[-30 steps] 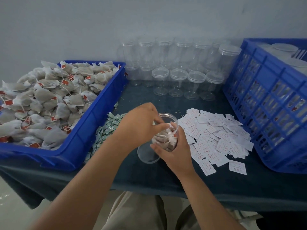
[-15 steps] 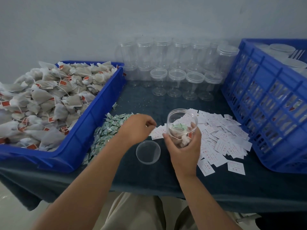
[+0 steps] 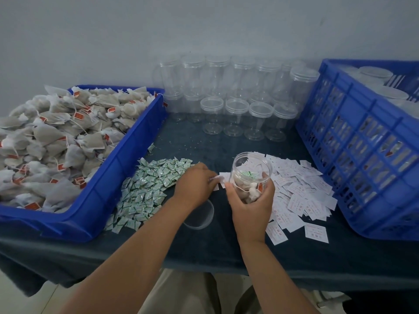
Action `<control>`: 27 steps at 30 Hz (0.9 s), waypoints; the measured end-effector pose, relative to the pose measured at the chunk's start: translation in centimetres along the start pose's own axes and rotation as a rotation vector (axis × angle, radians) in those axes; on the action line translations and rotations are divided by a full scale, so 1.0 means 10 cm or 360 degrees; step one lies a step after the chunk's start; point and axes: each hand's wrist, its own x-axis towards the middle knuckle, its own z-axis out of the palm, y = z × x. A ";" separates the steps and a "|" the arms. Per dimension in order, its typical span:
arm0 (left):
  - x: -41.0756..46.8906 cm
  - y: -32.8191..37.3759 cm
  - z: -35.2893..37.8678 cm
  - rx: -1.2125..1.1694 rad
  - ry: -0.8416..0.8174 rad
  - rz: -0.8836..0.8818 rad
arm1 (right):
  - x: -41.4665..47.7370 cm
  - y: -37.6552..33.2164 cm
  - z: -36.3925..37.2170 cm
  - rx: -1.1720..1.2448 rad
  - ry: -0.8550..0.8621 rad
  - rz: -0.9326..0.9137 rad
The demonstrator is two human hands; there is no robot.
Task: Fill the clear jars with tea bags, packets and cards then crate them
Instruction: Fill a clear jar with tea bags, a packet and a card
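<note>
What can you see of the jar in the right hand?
The jar is a clear, round plastic tub with a ridged rim and an open mouth, with no lid on it. It is slightly tilted, mouth up and away from the camera, over the near edge of the white cards. The right hand grips its lower half, thumb on one side, fingers on the other. Inside lie a few tea bags with a green packet on top.
</note>
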 end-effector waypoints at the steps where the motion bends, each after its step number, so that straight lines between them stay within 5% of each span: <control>1: 0.00 -0.01 -0.01 -0.0083 0.0015 -0.0022 | 0.00 0.00 0.00 -0.0007 -0.0020 0.0004; 9: -0.01 -0.03 -0.15 -0.0851 0.0001 -0.0494 | -0.02 -0.03 -0.01 -0.0027 -0.0110 0.0043; 16: 0.00 0.03 -0.09 -0.0641 -0.0204 -0.0586 | -0.03 -0.07 -0.02 -0.0024 -0.0165 0.0021; 27: 0.06 0.09 -0.21 -0.0601 -0.0044 -0.0506 | -0.01 -0.06 -0.04 -0.0066 -0.0212 -0.0008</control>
